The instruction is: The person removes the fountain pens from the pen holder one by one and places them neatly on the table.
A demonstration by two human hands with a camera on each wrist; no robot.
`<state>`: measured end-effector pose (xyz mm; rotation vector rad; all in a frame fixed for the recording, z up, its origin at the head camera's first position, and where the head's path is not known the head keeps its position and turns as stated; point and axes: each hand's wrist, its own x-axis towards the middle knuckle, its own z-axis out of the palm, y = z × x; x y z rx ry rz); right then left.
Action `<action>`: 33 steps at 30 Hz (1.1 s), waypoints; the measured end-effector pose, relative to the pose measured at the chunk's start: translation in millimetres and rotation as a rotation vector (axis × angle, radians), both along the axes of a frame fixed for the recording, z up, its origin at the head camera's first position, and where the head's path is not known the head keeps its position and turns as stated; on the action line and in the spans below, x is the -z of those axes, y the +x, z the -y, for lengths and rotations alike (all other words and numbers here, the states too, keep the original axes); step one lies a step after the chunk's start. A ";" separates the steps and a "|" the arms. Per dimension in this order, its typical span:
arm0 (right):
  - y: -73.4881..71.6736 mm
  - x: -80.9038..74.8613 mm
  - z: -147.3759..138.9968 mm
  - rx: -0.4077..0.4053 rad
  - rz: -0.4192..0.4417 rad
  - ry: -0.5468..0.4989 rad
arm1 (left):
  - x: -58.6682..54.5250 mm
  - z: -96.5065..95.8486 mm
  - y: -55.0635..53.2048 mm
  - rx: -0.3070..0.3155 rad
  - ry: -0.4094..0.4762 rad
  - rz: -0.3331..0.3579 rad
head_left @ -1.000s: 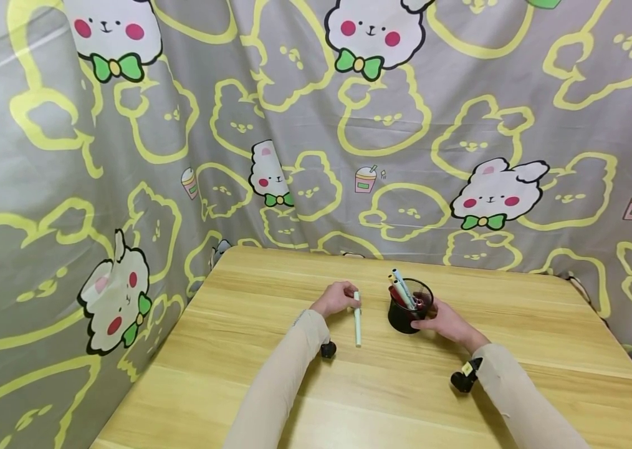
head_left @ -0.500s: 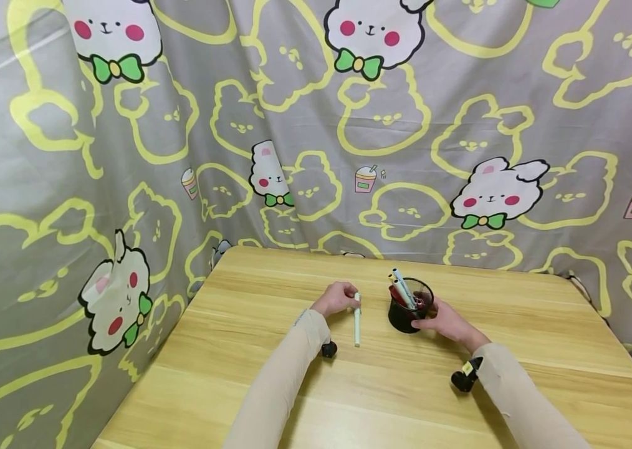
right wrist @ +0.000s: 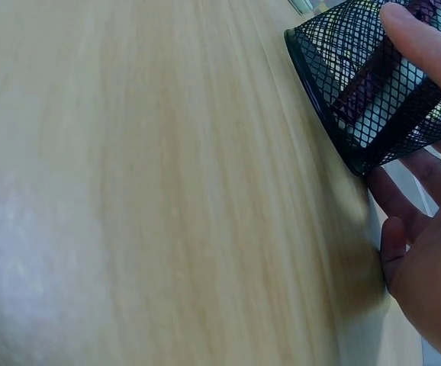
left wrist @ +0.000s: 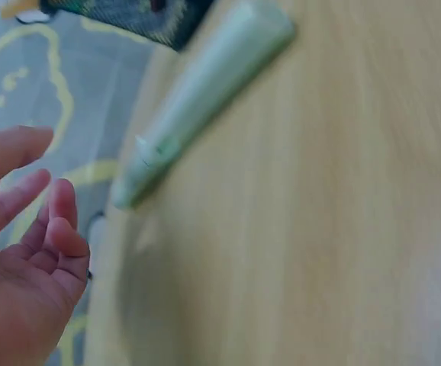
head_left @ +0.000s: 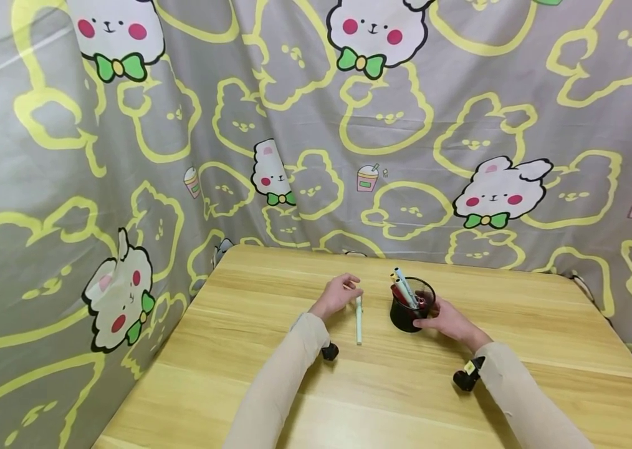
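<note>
One curtain behind table | mesh cup near green marker

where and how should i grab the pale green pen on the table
I'd pinch the pale green pen about midway along, across its two long sides, coming from above and the left. It lies flat on the table and is slim, so both sides look reachable; the left hand is on that side, while the mesh cup stands to the right.
</note>
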<state>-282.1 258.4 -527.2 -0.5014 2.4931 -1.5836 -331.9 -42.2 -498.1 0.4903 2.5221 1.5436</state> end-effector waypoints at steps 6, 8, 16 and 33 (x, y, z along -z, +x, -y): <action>1.8 -0.4 -1.2 0.009 -0.019 0.006 | -14.9 -17.2 8.8 0.078 0.172 -0.042; 2.6 -1.9 -1.3 0.012 -0.018 0.006 | -18.8 -25.0 13.1 0.100 0.215 -0.039; 2.4 -4.8 0.6 0.000 -0.010 0.033 | -20.7 -49.5 22.1 0.114 0.299 -0.057; 1.7 -1.2 0.3 0.005 -0.035 0.002 | -16.0 -65.9 30.1 0.107 0.334 -0.052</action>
